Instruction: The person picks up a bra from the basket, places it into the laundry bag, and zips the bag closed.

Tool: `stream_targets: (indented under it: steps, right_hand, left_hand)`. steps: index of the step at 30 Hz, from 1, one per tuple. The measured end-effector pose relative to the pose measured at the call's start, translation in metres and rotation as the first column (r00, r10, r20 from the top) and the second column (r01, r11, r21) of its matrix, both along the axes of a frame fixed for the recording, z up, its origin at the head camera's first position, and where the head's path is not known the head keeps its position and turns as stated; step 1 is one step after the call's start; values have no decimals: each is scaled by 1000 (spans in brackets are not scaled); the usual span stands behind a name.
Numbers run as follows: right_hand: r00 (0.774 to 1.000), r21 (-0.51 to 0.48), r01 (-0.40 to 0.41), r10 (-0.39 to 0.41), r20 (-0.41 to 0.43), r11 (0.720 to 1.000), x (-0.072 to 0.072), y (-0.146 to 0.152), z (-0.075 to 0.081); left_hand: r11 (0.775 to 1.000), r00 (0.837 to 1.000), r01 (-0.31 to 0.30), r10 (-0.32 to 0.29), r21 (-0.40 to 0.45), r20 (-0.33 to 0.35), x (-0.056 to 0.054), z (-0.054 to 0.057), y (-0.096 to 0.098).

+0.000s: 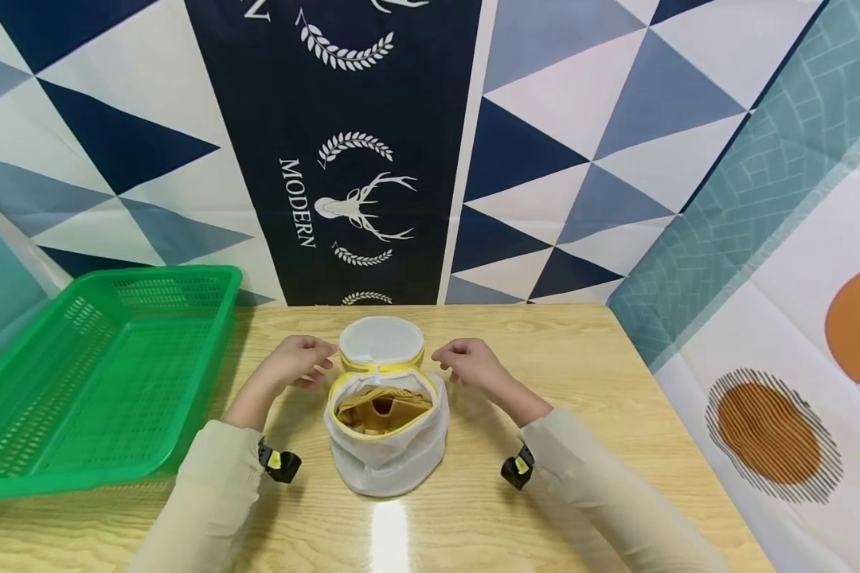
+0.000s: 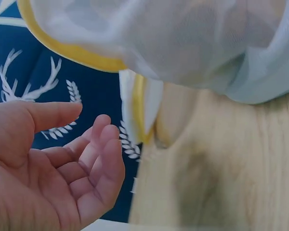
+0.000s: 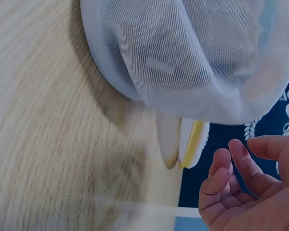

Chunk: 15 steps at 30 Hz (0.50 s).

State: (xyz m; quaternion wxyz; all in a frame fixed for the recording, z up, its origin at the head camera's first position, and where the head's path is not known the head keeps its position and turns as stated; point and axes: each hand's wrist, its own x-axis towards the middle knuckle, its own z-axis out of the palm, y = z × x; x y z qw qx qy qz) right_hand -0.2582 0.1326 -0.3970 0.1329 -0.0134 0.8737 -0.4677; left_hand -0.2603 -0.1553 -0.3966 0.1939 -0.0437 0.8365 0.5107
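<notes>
A white mesh laundry bag (image 1: 390,471) with yellow trim stands on the table, its round lid (image 1: 381,338) tipped back on the far side. Through the opening a mustard-yellow cloth item (image 1: 369,412) shows inside, its kind unclear. My left hand (image 1: 297,362) hovers just left of the lid, fingers loosely bent and holding nothing. On the lid's other side is my right hand (image 1: 469,362), likewise with nothing in its relaxed fingers. Both wrist views show the bag's mesh wall (image 2: 183,43) beyond the hand, with thumb and fingertips apart from it.
A green plastic basket (image 1: 118,394) sits at the left of the wooden table (image 1: 545,358). Behind the table's far edge hangs a patterned cloth (image 1: 358,199) with a stag print. Another printed cloth (image 1: 745,318) runs along the right side.
</notes>
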Motion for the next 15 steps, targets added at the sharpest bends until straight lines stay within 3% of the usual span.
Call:
stream_targets:
  steps: [6, 15]
  right_hand:
    - [998, -53, 38, -36, 47, 998, -13, 0, -6]
    - [989, -136, 64, -44, 141, 989, -28, -2, -15]
  left_hand:
    - [992, 995, -72, 65, 107, 70, -9, -14, -4]
    - [977, 990, -107, 86, 183, 116, -14, -22, -6]
